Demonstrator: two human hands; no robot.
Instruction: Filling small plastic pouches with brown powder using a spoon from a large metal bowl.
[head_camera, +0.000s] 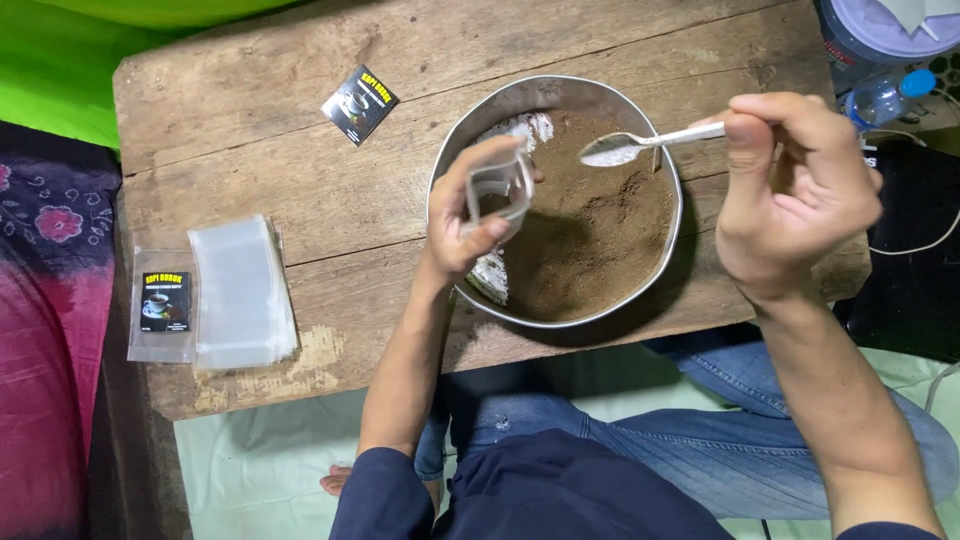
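Head view: my left hand (470, 215) pinches a small clear pouch (497, 190) open over the metal bowl (445, 170) of brown powder (600, 240); my right hand (790, 190) grips an emptied-looking spoon (625, 148). Stacked empty pouches (243, 292) remain unfilled.

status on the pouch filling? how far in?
Early. Done: none visible; the labelled pouch and loose label sit unfilled-looking on the board. In hand: left hand holds an open clear pouch over the bowl; right hand holds an empty spoon. Left: stack of clear pouches, much brown powder.
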